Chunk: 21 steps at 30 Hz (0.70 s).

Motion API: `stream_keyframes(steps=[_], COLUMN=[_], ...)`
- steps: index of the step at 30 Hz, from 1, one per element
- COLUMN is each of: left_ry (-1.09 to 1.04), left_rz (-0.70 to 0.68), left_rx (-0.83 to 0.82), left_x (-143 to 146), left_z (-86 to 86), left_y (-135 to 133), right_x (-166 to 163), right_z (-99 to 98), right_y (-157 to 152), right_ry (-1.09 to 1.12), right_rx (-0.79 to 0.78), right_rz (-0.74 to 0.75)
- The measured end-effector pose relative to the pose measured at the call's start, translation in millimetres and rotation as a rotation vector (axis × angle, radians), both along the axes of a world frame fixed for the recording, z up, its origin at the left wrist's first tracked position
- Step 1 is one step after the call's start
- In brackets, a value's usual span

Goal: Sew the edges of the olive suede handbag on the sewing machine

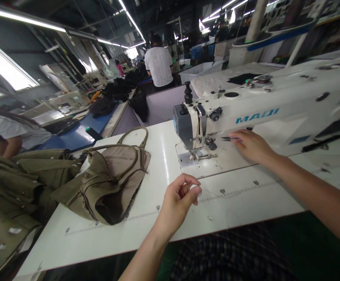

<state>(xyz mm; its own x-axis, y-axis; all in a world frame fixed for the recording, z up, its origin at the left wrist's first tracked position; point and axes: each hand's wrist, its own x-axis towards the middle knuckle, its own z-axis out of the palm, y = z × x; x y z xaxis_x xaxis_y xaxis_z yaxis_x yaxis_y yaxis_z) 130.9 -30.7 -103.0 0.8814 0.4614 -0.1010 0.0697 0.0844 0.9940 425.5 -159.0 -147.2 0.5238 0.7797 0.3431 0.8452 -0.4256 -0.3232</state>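
I take the middle of my view as the centre of the clock. My left hand, at six o'clock, pinches a small pale disc, perhaps a bobbin, between thumb and fingers, with what looks like a fine thread trailing off it. My right hand, at three, grips a dark pointed tool, tweezers or snips, its tip toward the needle end of the white MAQI sewing machine.

The olive handbag lies at eight on the white tabletop, well apart from the needle. I judge its assembly far along: both handles are on and the lining is in, though a dark gap gapes in the side toward me. I can't tell which seams are left; for now no stitching is under way, and I'd call this a thread-handling pause.

Counting: one disc, one tool, one machine, one handbag with two handles, and one heap of olive pieces at half past eight, too tangled to number. I make out three co-workers: one at twelve in a white top, one at nine, and one in pink at half past ten.
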Motion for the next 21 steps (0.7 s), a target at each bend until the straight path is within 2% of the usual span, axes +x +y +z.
stream_keyframes(steps=[3,7,11,13,15,18,21], left_ry=[0.005,-0.002,0.007,0.010,0.010,0.010,0.003], left_rz=[0.011,0.054,0.072,0.070,0.061,0.053,0.059], left_rx=[0.040,0.107,0.147,0.165,0.180,0.190,0.189], left_x=[4.6,5.1,5.6,7.2,9.0,10.2,9.2], left_z=[3.9,9.4,15.3,17.3,18.7,20.2,21.4], left_y=[6.6,14.9,17.6,16.8,15.1,12.5,10.1], right_x=[28.1,20.2,-24.7,-57.6,-91.1,-128.2,-143.5], right_z=[-13.0,-17.7,-9.3,-0.1,11.1,25.8,31.7], right_y=[24.1,25.8,-1.8,-17.3,-28.2,-32.4,-25.5], right_ry=[-0.043,-0.080,-0.052,-0.012,0.077,0.126,0.121], right_rx=[-0.065,-0.092,-0.088,-0.096,-0.059,-0.020,-0.008], right_rz=[-0.052,-0.094,-0.085,-0.012,0.138,0.268,0.299])
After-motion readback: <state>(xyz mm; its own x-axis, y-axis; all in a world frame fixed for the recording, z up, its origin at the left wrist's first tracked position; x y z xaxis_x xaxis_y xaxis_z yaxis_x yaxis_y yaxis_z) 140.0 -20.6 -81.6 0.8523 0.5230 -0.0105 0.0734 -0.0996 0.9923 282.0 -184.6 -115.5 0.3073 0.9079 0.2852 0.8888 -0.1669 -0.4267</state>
